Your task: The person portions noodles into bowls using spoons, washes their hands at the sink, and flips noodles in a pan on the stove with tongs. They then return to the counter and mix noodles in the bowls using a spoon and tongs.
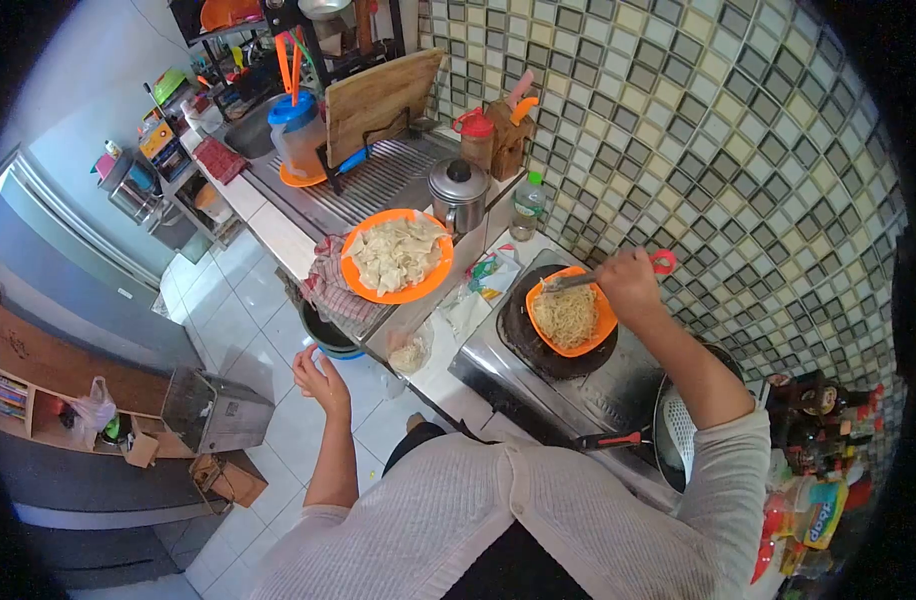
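Observation:
My right hand is closed around a metal utensil with a red, ring-like handle end; its exact kind is unclear. The metal part reaches over an orange bowl and touches or hovers just above the shredded, noodle-like food inside. This bowl rests on the dark round burner of the stove. My left hand hangs in the air over the floor, left of the counter. Its fingers are loosely bent and apart, with nothing visible in them.
An orange plate of folded pale dough pieces stands near the counter edge, beside a checked cloth. Nearby are a lidded metal pot, a plastic bottle and a small clear bag. A pan's handle juts over the stove.

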